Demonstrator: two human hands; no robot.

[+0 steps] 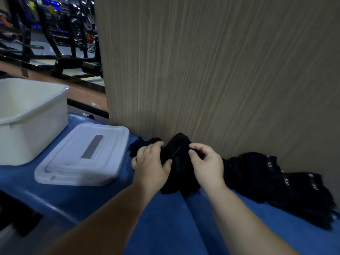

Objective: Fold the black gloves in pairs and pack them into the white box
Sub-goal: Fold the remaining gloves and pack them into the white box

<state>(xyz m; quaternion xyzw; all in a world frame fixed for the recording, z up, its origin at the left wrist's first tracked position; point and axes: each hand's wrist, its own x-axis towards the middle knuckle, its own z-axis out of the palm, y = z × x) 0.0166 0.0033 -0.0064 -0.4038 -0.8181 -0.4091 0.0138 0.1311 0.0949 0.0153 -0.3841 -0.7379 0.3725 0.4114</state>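
Your left hand (pixel 152 162) grips a crumpled bundle of black fabric gloves (pixel 179 162). Its fingers (pixel 156 145) curl over the bundle's upper left edge and its thumb presses into the front. Your right hand (pixel 206 162) pinches the same bundle from the other side, with the fabric caught between the thumb and curled fingers (pixel 197 146).

The bundle sits between your two sets of fingers. Its lower end rests on the blue padded surface (pixel 165 227), and its upper end lies close against the tall wood-grain panel (pixel 220 70) beyond them.

Just outside your left fingers, a further scrap of black glove fabric (pixel 138 144) lies on the surface. To the right of your right fingers, a loose pile of black gloves with white lettering on the cuffs (pixel 276 177) stretches along the foot of the panel. Whether it touches the bundle behind your hand cannot be told.

Left of your left fingers lies a flat white plastic lid with a grey strip in its middle (pixel 82 157). Past the lid, well apart from both hands, the open white plastic box (pixel 36 129) stands on the same surface.
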